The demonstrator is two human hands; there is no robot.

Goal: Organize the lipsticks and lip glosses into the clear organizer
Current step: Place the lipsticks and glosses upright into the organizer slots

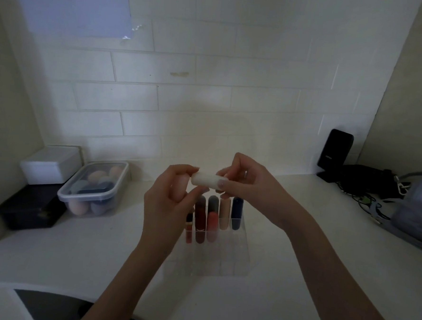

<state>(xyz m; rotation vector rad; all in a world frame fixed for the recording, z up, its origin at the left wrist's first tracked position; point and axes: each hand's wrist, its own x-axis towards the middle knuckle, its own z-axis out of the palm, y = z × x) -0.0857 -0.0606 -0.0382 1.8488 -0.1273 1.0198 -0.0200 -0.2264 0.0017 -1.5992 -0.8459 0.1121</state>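
A white lipstick tube (207, 179) lies level in the air, held at both ends. My left hand (170, 194) pinches its left end and my right hand (245, 181) grips its right end. Right below stands the clear organizer (233, 257) on the white counter. Its far rows hold several upright tubes: a dark red one (199, 221), a coral one (212, 225), a beige one (224, 214) and a navy one (237, 213). My left hand hides part of the organizer's left side. The organizer's near cells look bare.
At the left stand a lidded clear tub of makeup sponges (94, 189), a white box (51, 165) and a black box (29, 208). A black speaker (335, 152), tangled cables (368, 191) and a grey bag (414, 209) crowd the right. Tiled wall behind.
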